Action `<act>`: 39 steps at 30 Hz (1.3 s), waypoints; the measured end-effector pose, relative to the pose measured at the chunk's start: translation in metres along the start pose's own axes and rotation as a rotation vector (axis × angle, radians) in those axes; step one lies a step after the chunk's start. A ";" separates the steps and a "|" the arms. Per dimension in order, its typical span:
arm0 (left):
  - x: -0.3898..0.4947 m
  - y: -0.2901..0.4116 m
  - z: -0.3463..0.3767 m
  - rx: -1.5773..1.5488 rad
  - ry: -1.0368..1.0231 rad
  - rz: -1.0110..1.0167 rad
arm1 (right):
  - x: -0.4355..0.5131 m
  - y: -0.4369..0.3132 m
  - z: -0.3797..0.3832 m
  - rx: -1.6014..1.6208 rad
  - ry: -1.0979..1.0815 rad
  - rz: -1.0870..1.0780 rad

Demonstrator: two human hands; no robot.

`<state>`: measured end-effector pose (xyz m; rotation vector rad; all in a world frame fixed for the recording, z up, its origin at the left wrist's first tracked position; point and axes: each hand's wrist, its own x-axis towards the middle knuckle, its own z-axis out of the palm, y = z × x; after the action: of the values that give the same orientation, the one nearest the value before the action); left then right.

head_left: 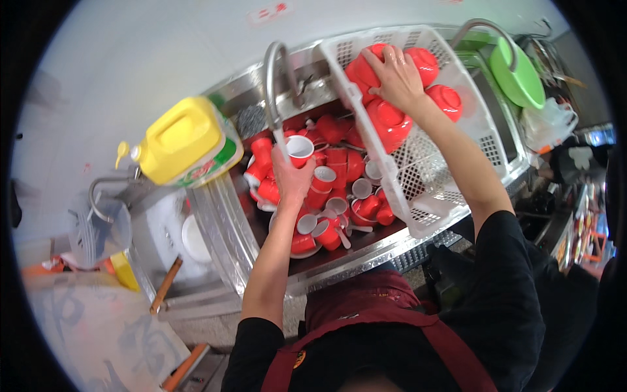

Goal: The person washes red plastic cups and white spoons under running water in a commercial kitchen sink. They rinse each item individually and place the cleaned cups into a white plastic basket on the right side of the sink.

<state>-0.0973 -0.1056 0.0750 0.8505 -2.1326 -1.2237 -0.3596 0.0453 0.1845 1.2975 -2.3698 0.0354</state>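
Observation:
My left hand grips a red cup with a white inside, its mouth facing up under the tip of the curved metal faucet. Below it, a steel sink is heaped with red-and-white cups, bowls and white spoons. Up to the right, my right hand spreads its fingers over an upturned red bowl in a white plastic basket. More upturned red bowls sit around that hand. The palm's contact with the bowl is hidden.
A yellow detergent jug lies left of the faucet. Further left, a second basin holds suds and a white plate. A green basin and a plastic bag are at right. The basket spans the sink's right side.

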 end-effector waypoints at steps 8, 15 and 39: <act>-0.030 -0.017 -0.038 -0.237 0.134 0.071 | -0.011 -0.050 -0.067 0.466 -0.016 0.177; -0.019 -0.033 -0.030 -0.706 -0.040 -0.525 | -0.042 -0.248 -0.010 1.962 -0.522 1.243; -0.102 -0.109 -0.078 -1.201 -0.249 -1.068 | 0.011 -0.242 -0.017 0.958 -0.361 0.420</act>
<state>0.0524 -0.1155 -0.0006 1.2196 -0.5463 -2.7365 -0.1633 -0.0950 0.1595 1.1705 -3.0327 1.2913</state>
